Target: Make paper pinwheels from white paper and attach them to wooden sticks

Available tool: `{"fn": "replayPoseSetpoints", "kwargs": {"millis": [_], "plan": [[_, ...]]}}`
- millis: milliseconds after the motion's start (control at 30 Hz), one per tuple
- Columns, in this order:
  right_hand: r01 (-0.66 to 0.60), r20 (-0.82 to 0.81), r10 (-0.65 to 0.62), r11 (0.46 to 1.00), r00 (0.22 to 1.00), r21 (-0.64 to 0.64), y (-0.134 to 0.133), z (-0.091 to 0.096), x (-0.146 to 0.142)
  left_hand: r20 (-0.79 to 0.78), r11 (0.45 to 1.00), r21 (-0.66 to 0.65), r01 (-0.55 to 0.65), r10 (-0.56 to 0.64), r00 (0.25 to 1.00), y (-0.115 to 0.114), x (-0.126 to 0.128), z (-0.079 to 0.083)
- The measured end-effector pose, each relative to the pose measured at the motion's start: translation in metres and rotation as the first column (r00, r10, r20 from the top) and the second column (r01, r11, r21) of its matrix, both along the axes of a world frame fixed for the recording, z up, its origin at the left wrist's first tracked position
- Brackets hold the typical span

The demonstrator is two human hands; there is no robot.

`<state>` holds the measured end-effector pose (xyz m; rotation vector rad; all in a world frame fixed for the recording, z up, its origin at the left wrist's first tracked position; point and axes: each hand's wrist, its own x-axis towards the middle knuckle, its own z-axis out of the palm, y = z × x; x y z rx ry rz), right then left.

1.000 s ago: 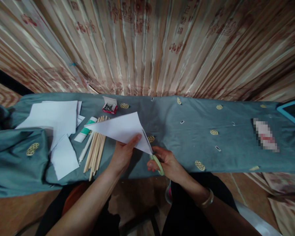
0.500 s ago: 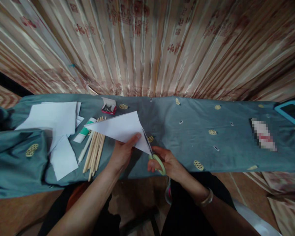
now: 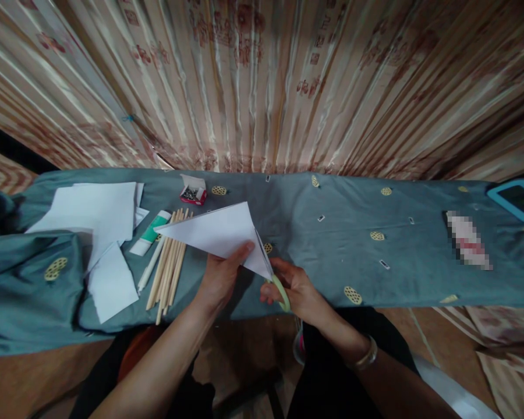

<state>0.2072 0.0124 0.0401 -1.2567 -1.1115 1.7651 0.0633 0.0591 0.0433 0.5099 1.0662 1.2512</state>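
Observation:
A folded white sheet of paper (image 3: 218, 227), shaped like a triangle, is pinched in my left hand (image 3: 225, 276), thumb on top and fingers underneath. My right hand (image 3: 294, 288) grips a pair of scissors (image 3: 283, 294) with pale green handles. The blades run along the paper's right edge and are mostly hidden behind it. Under the paper's left tip lie several thin wooden sticks (image 3: 170, 270), beside a white pen-like stick (image 3: 151, 267) and a green and white tube (image 3: 151, 233).
More white paper (image 3: 94, 206) and a torn piece (image 3: 112, 282) lie at the left. A small open red box (image 3: 193, 192) of metal bits stands at the back. A blue-framed tablet (image 3: 517, 198) and a blurred-out item (image 3: 468, 240) are on the right of the teal cloth (image 3: 344, 244).
The paper and my left hand have shifted slightly right and toward me. The scissors have turned a little in my right hand, so less of the handles shows.

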Motion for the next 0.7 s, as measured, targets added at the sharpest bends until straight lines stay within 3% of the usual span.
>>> {"fn": "replayPoseSetpoints", "kwargs": {"millis": [300, 700], "plan": [[0.035, 0.008, -0.034, 0.999, 0.999, -0.024, -0.0010, -0.0047, -0.0022, 0.006, 1.000, 0.000, 0.008, -0.008, 1.000, -0.0010, 0.0007, -0.0001], [0.063, 0.004, -0.063, 0.996, 0.998, 0.055, -0.0018, -0.0088, -0.0027, 0.036, 1.000, -0.002, 0.031, -0.031, 0.999, -0.0042, 0.0042, 0.0002]]}}
